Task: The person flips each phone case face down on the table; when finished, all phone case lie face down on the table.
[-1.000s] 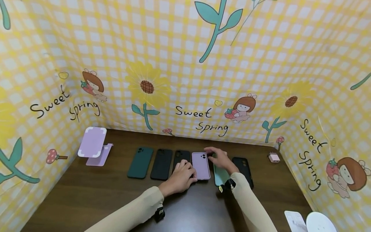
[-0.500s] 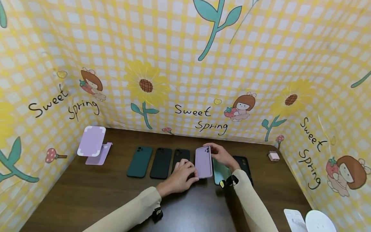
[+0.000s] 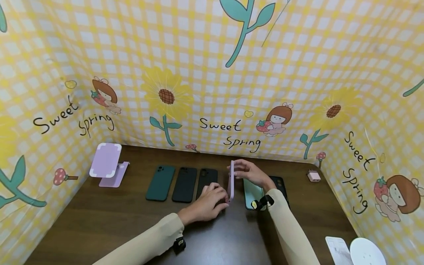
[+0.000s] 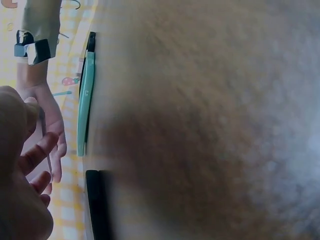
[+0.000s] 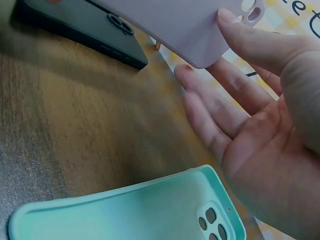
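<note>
Both hands hold a purple phone case, stood up on its long edge so that the head view sees it nearly edge-on. My left hand grips its near end. At the far end, by the camera cutouts, my right hand pinches it between thumb and fingers. The right wrist view has the purple case across the top, with the thumb on its face and the lower fingers extended. Beneath my right wrist lies a mint phone case, hollow side up. A black phone case is partly hidden behind my left hand.
Left of the hands lie another black phone case and a dark green one. A further black case sits right of the mint one. A purple stand, a pink charger plug and a white round object are near the edges.
The purple phone case, flat on the table at first, has been lifted and turned up onto its long edge. My right hand has closed on its far end; the left hand stays near its near end.
</note>
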Tool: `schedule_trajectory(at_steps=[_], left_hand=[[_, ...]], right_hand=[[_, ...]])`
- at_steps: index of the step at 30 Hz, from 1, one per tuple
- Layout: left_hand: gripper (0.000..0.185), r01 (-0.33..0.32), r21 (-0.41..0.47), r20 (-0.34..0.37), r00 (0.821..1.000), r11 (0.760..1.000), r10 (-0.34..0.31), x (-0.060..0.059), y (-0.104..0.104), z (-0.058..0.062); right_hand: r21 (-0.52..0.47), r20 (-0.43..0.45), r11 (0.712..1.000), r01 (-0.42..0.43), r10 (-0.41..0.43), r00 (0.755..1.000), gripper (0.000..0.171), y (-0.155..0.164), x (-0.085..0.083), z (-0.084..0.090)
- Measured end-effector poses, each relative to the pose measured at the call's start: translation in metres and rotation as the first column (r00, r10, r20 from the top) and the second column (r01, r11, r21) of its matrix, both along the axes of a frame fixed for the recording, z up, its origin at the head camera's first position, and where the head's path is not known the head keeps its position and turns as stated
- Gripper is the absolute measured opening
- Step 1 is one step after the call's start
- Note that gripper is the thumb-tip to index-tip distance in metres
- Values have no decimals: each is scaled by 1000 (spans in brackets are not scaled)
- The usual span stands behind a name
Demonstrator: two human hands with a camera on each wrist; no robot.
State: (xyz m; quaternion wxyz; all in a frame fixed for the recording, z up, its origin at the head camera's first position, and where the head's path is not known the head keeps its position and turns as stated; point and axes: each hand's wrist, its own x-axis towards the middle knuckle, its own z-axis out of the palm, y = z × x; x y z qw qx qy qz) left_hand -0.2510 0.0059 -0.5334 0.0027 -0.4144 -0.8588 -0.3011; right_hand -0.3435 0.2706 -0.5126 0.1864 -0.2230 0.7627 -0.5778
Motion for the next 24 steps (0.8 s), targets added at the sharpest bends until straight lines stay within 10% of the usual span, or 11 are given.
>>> schedule_trajectory(at_steps=[5,13,24], left_hand=[[17,-65,67,10,998,996,65,0,0,2],[106,-137,126,-71,987,983,147,-2,1,-1],[106,-232,58,-77,969,971,236,-1,0,-3]], right_hand=[[4,42,999,33,-34,999,53,-1,0,-4],[74,50,993,96,-100,994,46,-1,4,-6],[144,15,975,171,-175,985,37,-2,6,-5]])
